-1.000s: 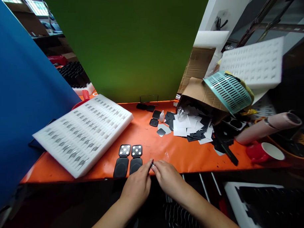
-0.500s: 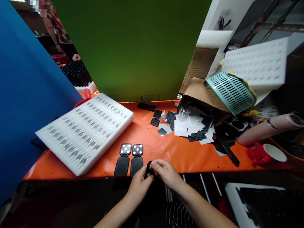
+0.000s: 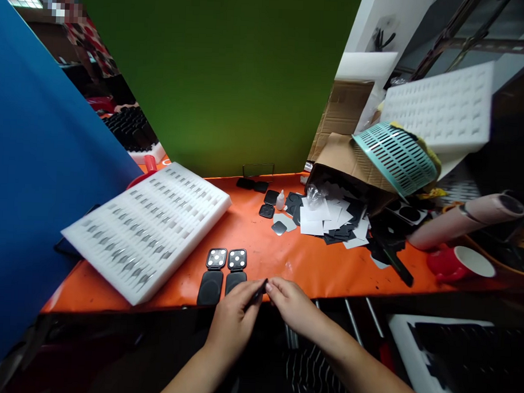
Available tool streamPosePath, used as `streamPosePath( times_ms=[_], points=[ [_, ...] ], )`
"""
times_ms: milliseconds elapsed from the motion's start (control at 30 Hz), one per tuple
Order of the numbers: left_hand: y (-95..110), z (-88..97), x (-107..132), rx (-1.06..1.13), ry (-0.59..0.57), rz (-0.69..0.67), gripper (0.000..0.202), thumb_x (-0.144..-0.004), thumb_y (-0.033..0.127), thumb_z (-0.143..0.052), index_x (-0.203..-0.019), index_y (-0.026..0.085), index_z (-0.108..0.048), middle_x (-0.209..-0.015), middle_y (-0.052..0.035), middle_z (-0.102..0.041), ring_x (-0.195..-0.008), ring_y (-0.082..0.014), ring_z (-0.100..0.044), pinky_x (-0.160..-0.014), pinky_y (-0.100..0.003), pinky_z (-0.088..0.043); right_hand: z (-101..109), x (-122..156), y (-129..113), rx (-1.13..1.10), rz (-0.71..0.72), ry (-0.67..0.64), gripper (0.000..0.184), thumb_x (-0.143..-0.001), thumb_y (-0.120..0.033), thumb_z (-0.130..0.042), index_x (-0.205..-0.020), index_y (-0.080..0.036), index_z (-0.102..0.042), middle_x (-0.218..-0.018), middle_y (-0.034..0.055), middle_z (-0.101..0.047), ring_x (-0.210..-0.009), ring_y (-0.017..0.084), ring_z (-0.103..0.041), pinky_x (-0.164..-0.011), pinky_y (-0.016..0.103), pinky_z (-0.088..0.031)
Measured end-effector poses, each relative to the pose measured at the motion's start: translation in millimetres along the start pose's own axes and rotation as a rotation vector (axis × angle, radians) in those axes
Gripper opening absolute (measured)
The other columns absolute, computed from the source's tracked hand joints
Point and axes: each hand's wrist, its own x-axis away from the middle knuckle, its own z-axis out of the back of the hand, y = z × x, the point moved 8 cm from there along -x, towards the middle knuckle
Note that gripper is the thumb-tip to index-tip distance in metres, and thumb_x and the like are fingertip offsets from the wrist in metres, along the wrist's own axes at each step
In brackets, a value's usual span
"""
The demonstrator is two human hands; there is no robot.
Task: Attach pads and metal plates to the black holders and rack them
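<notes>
Your left hand [image 3: 234, 320] and right hand [image 3: 291, 306] meet fingertip to fingertip just right of the two open black cases [image 3: 220, 272]. Both hands pinch one small black piece [image 3: 261, 288], which sits between the fingertips. It is held edge-on, close beside the cases' near ends. The white foam tray [image 3: 149, 227] lies left of the cases.
</notes>
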Motion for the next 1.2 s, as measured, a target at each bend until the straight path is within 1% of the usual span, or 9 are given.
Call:
streamPosePath(
  times_ms=[133,267,367,433,533,667,867,1000,1200],
  points=[
    [14,-2.0,5,-0.217,-0.078,-0.110,0.038,-0.081,0.013,-0.040,-0.115,0.026,-0.051,-0.108,-0.0032,-0.057,-0.096,-0.0161,-0.053,-0.084,-0.027,-0.042,-12,8,16,-0.437,-0.223,-0.163,0.033,-0.079,-0.048,-0.044,-0.069,-0.016,-0.047,-0.058,-0.0041,-0.041,-0.044,0.005,-0.031,-0.042,0.019,-0.020],
    [20,-4.6,7,-0.351,-0.105,-0.145,0.042,-0.078,0.011,-0.041,-0.116,0.027,-0.049,-0.107,-0.0035,-0.058,-0.094,-0.0186,-0.054,-0.081,-0.029,-0.044,-16,12,22,-0.669,-0.292,-0.148,0.031,-0.074,-0.044,-0.052,-0.066,-0.015,-0.046,-0.055,-0.0055,-0.040,-0.041,0.002,-0.026,-0.040,0.018,-0.013],
    [21,-8.2,5,-0.291,-0.106,-0.146,0.040,-0.080,0.015,-0.040,-0.117,0.027,-0.050,-0.107,-0.0041,-0.059,-0.094,-0.0190,-0.055,-0.082,-0.030,-0.043,-18,12,25,-0.777,-0.291,-0.105,0.029,-0.074,-0.041,-0.053,-0.065,-0.015,-0.046,-0.051,-0.0067,-0.038,-0.039,0.002,-0.024,-0.039,0.018,-0.011],
    [13,-8.3,0,-0.140,-0.084,-0.086,0.034,-0.082,0.020,-0.041,-0.113,0.026,-0.053,-0.105,-0.0045,-0.060,-0.094,-0.0187,-0.055,-0.083,-0.030,-0.043,-18,11,25,-0.840,-0.290,-0.088,0.028,-0.075,-0.042,-0.052,-0.069,-0.015,-0.048,-0.051,-0.0072,-0.037,-0.039,0.002,-0.024,-0.039,0.018,-0.011],
    [-16,0.0,-10,0.182,0.052,0.154,0.028,-0.079,0.030,-0.048,-0.102,0.017,-0.059,-0.094,-0.0072,-0.065,-0.086,-0.0207,-0.059,-0.078,-0.031,-0.045,-18,11,22,-0.873,-0.300,-0.107,0.033,-0.076,-0.049,-0.048,-0.080,-0.016,-0.051,-0.053,-0.0080,-0.036,-0.038,0.001,-0.021,-0.038,0.017,-0.010],
    [-41,8.3,-14,0.385,0.190,0.332,0.036,-0.073,0.037,-0.057,-0.097,0.010,-0.058,-0.084,-0.0075,-0.066,-0.079,-0.0220,-0.061,-0.070,-0.031,-0.047,-15,8,19,-0.697,-0.272,-0.112,0.032,-0.078,-0.047,-0.046,-0.082,-0.015,-0.052,-0.057,-0.0065,-0.040,-0.039,0.001,-0.022,-0.037,0.016,-0.010],
    [-7,3.0,-8,0.157,0.074,0.099,0.027,-0.079,0.029,-0.051,-0.102,0.019,-0.060,-0.093,-0.0061,-0.065,-0.084,-0.0199,-0.060,-0.077,-0.030,-0.046,-16,7,24,-0.507,-0.254,-0.117,0.031,-0.078,-0.045,-0.047,-0.071,-0.015,-0.049,-0.054,-0.0067,-0.039,-0.037,0.001,-0.024,-0.035,0.016,-0.014],
    [13,-3.2,2,0.016,-0.011,-0.065,0.027,-0.082,0.023,-0.045,-0.105,0.024,-0.058,-0.097,-0.0051,-0.064,-0.088,-0.0188,-0.059,-0.080,-0.031,-0.045,-21,16,26,-0.798,-0.366,-0.228,0.021,-0.076,-0.035,-0.051,-0.073,-0.014,-0.048,-0.059,-0.0047,-0.042,-0.039,0.000,-0.026,-0.036,0.014,-0.011],
    [16,-9.8,9,-0.005,-0.052,-0.195,0.032,-0.081,0.015,-0.046,-0.110,0.026,-0.054,-0.106,-0.0037,-0.061,-0.097,-0.0183,-0.056,-0.085,-0.030,-0.044,-25,27,29,-1.112,-0.594,-0.312,0.018,-0.077,-0.032,-0.050,-0.079,-0.014,-0.052,-0.056,-0.0040,-0.044,-0.039,0.001,-0.029,-0.035,0.012,-0.012]
  ],
)
